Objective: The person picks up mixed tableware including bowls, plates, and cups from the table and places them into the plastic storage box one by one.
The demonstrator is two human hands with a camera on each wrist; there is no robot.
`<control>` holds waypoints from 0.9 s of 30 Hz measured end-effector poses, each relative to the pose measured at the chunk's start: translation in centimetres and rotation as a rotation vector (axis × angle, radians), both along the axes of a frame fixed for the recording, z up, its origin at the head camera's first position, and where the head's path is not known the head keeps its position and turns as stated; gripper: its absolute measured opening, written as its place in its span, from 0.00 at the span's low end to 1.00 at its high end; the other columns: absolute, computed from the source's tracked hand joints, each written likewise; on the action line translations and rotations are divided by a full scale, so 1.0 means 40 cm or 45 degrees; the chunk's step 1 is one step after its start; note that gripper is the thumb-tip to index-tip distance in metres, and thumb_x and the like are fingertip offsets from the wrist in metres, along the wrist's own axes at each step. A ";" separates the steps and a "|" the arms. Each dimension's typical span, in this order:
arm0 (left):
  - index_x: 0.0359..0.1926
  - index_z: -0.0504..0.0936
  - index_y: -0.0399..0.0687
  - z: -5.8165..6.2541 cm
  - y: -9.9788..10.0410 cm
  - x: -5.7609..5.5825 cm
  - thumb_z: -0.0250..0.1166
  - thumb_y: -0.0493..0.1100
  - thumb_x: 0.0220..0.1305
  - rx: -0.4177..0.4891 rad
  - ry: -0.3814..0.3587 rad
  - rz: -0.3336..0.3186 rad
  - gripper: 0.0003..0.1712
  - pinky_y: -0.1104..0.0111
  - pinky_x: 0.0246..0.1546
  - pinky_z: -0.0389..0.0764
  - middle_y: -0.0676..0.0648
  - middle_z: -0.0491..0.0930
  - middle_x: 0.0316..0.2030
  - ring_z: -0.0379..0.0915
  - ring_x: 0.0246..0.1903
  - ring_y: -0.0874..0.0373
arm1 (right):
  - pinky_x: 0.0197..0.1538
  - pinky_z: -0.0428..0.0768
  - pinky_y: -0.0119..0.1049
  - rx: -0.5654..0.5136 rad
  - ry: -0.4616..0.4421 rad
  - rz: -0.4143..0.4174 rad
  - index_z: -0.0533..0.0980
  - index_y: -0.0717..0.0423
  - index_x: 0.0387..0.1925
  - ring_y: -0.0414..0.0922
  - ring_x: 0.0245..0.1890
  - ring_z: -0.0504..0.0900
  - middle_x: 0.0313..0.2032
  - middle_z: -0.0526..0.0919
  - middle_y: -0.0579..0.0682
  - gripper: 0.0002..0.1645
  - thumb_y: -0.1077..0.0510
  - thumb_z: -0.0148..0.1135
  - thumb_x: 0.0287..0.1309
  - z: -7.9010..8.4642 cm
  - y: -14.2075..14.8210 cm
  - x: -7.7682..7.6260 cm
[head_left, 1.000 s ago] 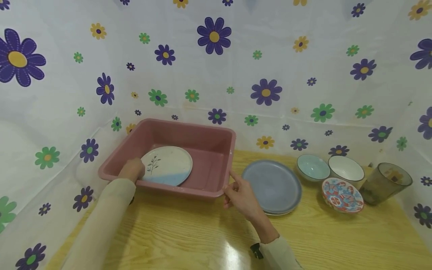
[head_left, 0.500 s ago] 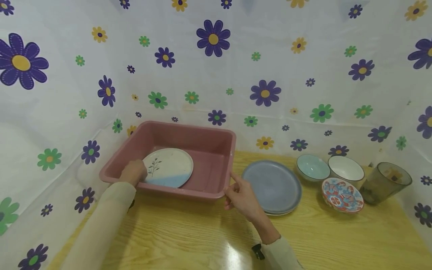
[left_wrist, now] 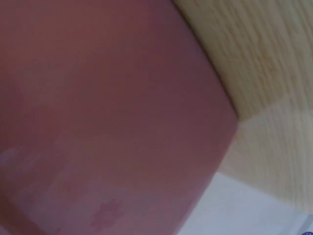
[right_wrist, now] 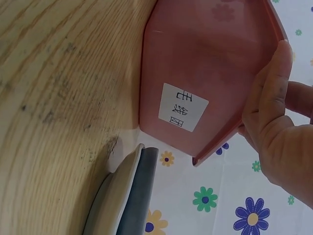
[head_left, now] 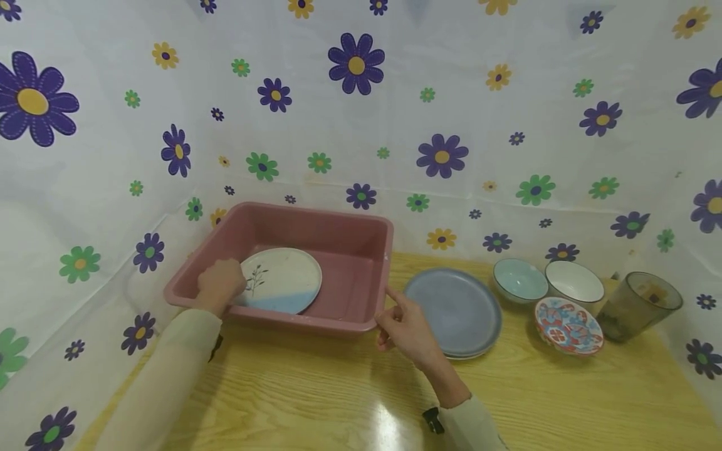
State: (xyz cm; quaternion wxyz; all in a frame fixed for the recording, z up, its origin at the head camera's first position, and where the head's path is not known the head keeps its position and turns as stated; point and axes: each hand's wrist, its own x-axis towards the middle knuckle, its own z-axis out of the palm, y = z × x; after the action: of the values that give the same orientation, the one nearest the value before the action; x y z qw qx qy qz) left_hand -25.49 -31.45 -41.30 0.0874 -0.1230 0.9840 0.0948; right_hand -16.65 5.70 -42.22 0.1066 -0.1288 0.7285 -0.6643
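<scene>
A pink plastic basin [head_left: 350,275] stands on the wooden table in the head view. Inside it lies a round plate [head_left: 287,272], cream with a dark twig drawing and a light-blue band. My left hand [head_left: 221,280] reaches over the near rim and sits at the plate's left edge. Its fingertips are hidden, so any grip cannot be made out. The left wrist view shows only the basin's outer wall [left_wrist: 122,98] and some table. My right hand [head_left: 407,327] holds the basin's right rim by the near corner, its fingers [right_wrist: 275,88] against the rim in the right wrist view.
Right of the basin are stacked plates with a grey-blue one [head_left: 454,313] on top. Farther right stand a pale-blue bowl [head_left: 520,280], a white bowl [head_left: 574,282], a red-patterned bowl [head_left: 566,326] and a tinted glass [head_left: 640,307]. A flowered sheet [head_left: 316,125] hangs behind.
My left hand has shifted slightly at the plate's left edge, its knuckles now more raised. My right hand stays at the basin's rim. The basin and plate look nearly unmoved.
</scene>
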 end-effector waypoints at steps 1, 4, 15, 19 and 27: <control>0.39 0.77 0.28 0.003 -0.002 0.000 0.50 0.37 0.64 0.003 0.001 -0.001 0.14 0.42 0.37 0.80 0.31 0.78 0.37 0.77 0.37 0.38 | 0.26 0.85 0.44 0.002 0.002 0.001 0.55 0.62 0.75 0.42 0.19 0.79 0.25 0.79 0.52 0.39 0.66 0.56 0.66 0.000 0.000 0.000; 0.38 0.77 0.31 0.013 0.001 -0.003 0.51 0.38 0.64 0.021 -0.017 0.001 0.13 0.45 0.36 0.79 0.34 0.78 0.35 0.75 0.35 0.40 | 0.27 0.86 0.47 0.015 0.000 -0.005 0.56 0.61 0.75 0.42 0.19 0.79 0.28 0.79 0.55 0.37 0.64 0.56 0.67 -0.002 0.003 0.001; 0.32 0.76 0.40 0.081 0.081 0.016 0.51 0.42 0.68 0.036 0.030 -0.074 0.13 0.55 0.30 0.75 0.43 0.74 0.24 0.72 0.26 0.48 | 0.28 0.85 0.48 0.089 -0.020 -0.108 0.62 0.60 0.71 0.44 0.21 0.79 0.31 0.79 0.56 0.32 0.60 0.55 0.69 -0.001 0.018 0.000; 0.34 0.75 0.37 0.114 0.120 0.036 0.49 0.42 0.69 0.042 0.092 -0.108 0.13 0.57 0.28 0.74 0.43 0.72 0.23 0.72 0.25 0.48 | 0.26 0.84 0.47 0.123 0.010 -0.151 0.63 0.60 0.70 0.47 0.21 0.80 0.33 0.80 0.59 0.31 0.60 0.55 0.69 0.006 0.031 0.001; 0.51 0.69 0.27 0.151 0.178 0.076 0.48 0.45 0.72 0.018 0.223 -0.155 0.22 0.42 0.41 0.78 0.31 0.78 0.38 0.77 0.37 0.37 | 0.26 0.83 0.47 0.147 0.037 -0.176 0.64 0.59 0.69 0.53 0.22 0.81 0.31 0.80 0.56 0.28 0.59 0.53 0.70 0.016 0.066 -0.005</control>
State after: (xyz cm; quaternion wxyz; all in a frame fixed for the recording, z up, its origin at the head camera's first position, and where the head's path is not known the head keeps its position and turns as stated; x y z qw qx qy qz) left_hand -22.45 -24.33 -35.25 0.0076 -0.0535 0.9928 0.1065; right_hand -16.85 8.34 -41.56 0.0572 -0.0813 0.7742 -0.6251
